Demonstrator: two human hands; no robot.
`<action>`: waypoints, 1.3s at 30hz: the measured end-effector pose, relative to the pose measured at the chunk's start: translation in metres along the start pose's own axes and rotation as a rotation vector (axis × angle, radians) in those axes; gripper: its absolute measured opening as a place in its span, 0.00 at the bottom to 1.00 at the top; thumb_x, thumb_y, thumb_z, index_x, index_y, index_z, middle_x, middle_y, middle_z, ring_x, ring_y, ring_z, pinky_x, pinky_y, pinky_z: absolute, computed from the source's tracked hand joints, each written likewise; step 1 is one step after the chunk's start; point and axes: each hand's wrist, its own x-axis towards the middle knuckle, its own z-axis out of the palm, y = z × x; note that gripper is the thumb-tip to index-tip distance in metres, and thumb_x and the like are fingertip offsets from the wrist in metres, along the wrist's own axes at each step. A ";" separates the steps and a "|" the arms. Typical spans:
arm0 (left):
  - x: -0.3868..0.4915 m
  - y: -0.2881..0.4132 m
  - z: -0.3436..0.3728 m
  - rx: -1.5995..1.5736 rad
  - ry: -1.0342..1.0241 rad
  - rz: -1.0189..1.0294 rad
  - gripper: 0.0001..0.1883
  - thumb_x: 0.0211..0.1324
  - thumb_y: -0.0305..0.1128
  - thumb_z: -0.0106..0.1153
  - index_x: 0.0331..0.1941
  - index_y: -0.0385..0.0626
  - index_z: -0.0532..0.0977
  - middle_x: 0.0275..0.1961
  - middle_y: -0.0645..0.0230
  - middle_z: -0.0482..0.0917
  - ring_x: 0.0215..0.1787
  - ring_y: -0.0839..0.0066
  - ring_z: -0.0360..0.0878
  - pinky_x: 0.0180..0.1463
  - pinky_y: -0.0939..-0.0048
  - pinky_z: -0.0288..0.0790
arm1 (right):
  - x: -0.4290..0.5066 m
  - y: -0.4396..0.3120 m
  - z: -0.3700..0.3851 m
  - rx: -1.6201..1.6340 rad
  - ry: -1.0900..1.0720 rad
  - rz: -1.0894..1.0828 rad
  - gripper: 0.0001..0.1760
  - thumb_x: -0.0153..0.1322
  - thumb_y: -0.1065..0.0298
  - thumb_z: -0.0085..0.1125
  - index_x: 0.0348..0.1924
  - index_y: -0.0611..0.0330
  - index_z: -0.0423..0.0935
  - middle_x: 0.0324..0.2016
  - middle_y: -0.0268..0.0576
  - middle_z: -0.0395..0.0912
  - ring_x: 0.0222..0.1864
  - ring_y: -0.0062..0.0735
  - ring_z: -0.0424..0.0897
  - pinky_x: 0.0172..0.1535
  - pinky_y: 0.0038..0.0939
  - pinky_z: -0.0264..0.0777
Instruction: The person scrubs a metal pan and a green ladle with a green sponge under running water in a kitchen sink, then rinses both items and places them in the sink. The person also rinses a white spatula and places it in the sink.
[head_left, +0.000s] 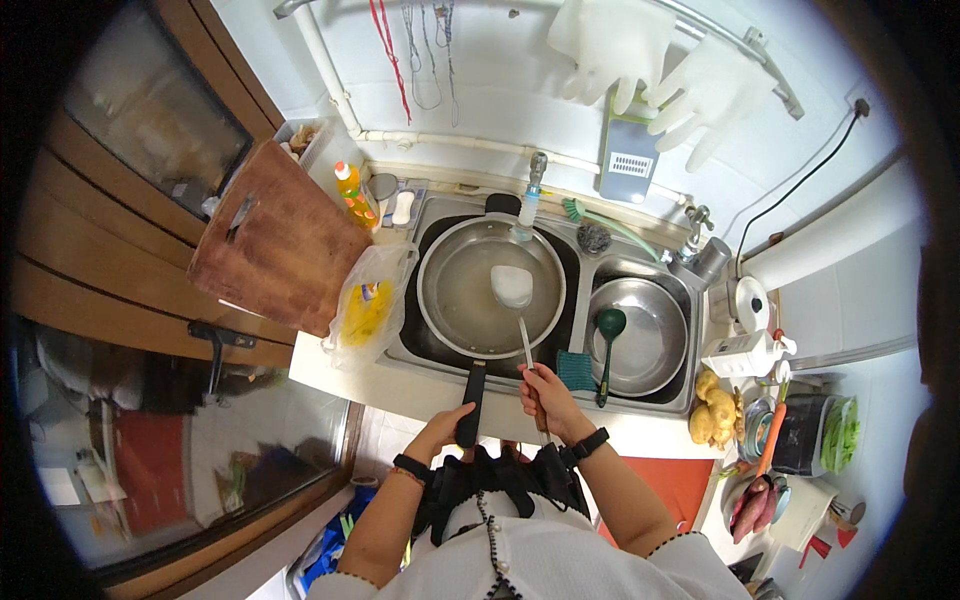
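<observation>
A wide steel frying pan (457, 300) rests over the left basin, with cloudy water in it. My left hand (444, 429) grips its long black handle (472, 397), which points toward me. In my right hand (553, 403) is a metal turner (513, 286), held by its brown handle; the blade is over the pan's right half. Directly above the pan's far rim is a faucet (529, 195) with a clear nozzle. To the right, a dark green ladle (611, 326) leans in a steel bowl (646, 330) in the smaller basin. A teal scouring cloth (576, 370) lies beside my right hand.
On the left stand a brown cutting board (285, 240), a bag with yellow contents (367, 311) and a dish soap bottle (356, 195). A green brush (607, 223) and steel wool (594, 238) lie behind the basins. Potatoes (712, 412) and a carrot (772, 439) sit at right.
</observation>
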 end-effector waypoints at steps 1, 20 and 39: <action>0.000 0.004 0.003 -0.029 -0.020 -0.016 0.27 0.65 0.56 0.60 0.46 0.39 0.80 0.41 0.60 0.86 0.38 0.69 0.87 0.45 0.69 0.81 | -0.002 -0.001 0.000 0.006 0.002 -0.003 0.11 0.81 0.65 0.50 0.54 0.56 0.67 0.26 0.34 0.68 0.20 0.22 0.67 0.22 0.25 0.60; -0.008 0.011 0.044 -0.230 -0.280 0.105 0.18 0.72 0.45 0.55 0.44 0.39 0.77 0.28 0.73 0.78 0.29 0.78 0.78 0.33 0.77 0.74 | -0.044 -0.025 -0.014 -0.186 0.101 -0.135 0.10 0.79 0.67 0.53 0.52 0.60 0.71 0.24 0.31 0.67 0.16 0.17 0.64 0.17 0.21 0.56; -0.030 0.031 0.025 0.216 0.333 0.301 0.13 0.66 0.35 0.62 0.29 0.40 0.73 0.20 0.73 0.71 0.16 0.83 0.66 0.19 0.76 0.62 | -0.037 -0.028 -0.026 -0.124 0.096 -0.139 0.10 0.78 0.70 0.53 0.51 0.61 0.71 0.23 0.32 0.68 0.16 0.18 0.65 0.17 0.22 0.57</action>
